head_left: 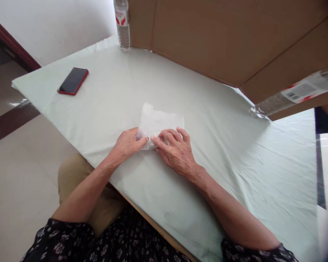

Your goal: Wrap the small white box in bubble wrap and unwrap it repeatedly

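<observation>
A white sheet of thin crinkled paper or tissue (160, 122) lies on the pale green table cover (235, 153) near the front edge. My left hand (128, 142) pinches the sheet's near left corner with thumb and fingers closed on it. My right hand (176, 150) rests beside it, fingers curled and pressing on the sheet's near edge. The two hands almost touch at the folded near edge of the sheet.
A phone in a red case (73, 80) lies at the far left of the table. A clear water bottle (122, 23) stands at the back. A large cardboard box (235, 40) spans the back right, with a second bottle (295, 94) lying against it.
</observation>
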{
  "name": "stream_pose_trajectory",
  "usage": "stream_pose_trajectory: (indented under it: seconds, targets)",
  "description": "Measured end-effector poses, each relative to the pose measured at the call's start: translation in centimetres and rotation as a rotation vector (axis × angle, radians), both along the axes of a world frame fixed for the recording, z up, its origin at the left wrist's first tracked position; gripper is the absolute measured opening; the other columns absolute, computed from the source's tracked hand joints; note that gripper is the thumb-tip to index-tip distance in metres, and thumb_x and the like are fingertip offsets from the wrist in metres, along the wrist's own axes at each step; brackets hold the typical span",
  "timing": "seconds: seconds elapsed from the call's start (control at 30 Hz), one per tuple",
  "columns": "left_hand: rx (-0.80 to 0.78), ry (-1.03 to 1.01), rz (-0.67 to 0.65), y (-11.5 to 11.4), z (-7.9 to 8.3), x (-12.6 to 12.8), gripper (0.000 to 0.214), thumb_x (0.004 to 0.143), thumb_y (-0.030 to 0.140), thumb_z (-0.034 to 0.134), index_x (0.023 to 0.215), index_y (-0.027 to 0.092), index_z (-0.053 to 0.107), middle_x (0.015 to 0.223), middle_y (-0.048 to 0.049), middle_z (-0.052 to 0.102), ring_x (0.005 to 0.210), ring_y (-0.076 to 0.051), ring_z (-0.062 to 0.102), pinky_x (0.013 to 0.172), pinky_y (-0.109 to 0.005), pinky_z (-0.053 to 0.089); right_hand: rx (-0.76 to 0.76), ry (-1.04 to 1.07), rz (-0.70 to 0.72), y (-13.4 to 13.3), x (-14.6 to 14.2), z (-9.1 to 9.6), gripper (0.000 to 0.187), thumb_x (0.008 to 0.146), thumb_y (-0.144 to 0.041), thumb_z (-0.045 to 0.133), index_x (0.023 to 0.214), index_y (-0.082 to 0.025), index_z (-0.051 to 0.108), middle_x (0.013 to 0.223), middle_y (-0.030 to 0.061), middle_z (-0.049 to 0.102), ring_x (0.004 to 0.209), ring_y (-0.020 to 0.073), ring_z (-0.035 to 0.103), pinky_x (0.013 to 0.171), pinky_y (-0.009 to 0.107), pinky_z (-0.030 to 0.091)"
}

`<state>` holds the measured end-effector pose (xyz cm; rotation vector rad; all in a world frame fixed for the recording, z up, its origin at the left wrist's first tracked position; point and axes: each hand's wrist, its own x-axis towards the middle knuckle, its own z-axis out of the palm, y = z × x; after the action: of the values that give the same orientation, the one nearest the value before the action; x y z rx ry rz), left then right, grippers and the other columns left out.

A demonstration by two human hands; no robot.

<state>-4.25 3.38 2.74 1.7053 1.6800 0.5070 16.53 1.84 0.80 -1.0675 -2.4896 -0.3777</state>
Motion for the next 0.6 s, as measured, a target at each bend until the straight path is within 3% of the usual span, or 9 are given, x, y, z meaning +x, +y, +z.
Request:
stream_pose_trajectory:
  seconds: [0.2, 0.33, 0.47, 0.6]
  targets:
    - [-0.045, -0.121, -0.046, 0.0, -0.5, 0.1, 0.020, 0.080, 0.037, 0.053, 0.074, 0.018, 0.057, 0.066, 0.0025, 0.054, 0.063, -0.014, 0.049, 0.057, -0.025, 0.036, -0.014, -0.004, -0.014, -0.1, -0.1, 0.1, 0.025, 0.096, -0.019, 0.056, 0.119, -0.029, 0.061, 0.108, 0.0037, 0.068, 0.111, 0.0200, 0.056, 0.114, 0.043, 0.024]
    - [0.041, -0.010, 0.011, -0.1, -0.7, 0.8, 0.017, 0.079, 0.032, 0.055, 0.069, 0.020, 0.049, 0.065, 0.0036, 0.049, 0.062, -0.013, 0.042, 0.058, -0.027, 0.031, -0.022, -0.010, -0.012, -0.1, -0.1, 0.1, 0.026, 0.096, -0.018, 0.056, 0.119, -0.029, 0.061, 0.109, 0.0038, 0.068, 0.112, 0.0203, 0.056, 0.115, 0.043, 0.023]
    - [0.117, 0.058, 0.065, -0.3, -0.6, 1.5, 0.027, 0.078, 0.030, 0.058, 0.063, 0.022, 0.037, 0.060, 0.0058, 0.039, 0.058, -0.011, 0.032, 0.057, -0.028, 0.023, -0.011, -0.008, -0.014, -0.1, -0.1, 0.1, 0.027, 0.095, -0.016, 0.055, 0.118, -0.029, 0.061, 0.108, 0.0039, 0.068, 0.112, 0.0205, 0.056, 0.115, 0.043, 0.024]
    - [0.193, 0.006, 0.115, -0.6, -0.6, 1.7, 0.033, 0.075, 0.028, 0.060, 0.061, 0.022, 0.030, 0.056, 0.0070, 0.032, 0.056, -0.011, 0.027, 0.056, -0.028, 0.021, -0.008, -0.008, -0.012, -0.1, -0.2, 0.2, 0.027, 0.094, -0.015, 0.056, 0.118, -0.028, 0.061, 0.108, 0.0045, 0.068, 0.112, 0.0211, 0.057, 0.114, 0.044, 0.024]
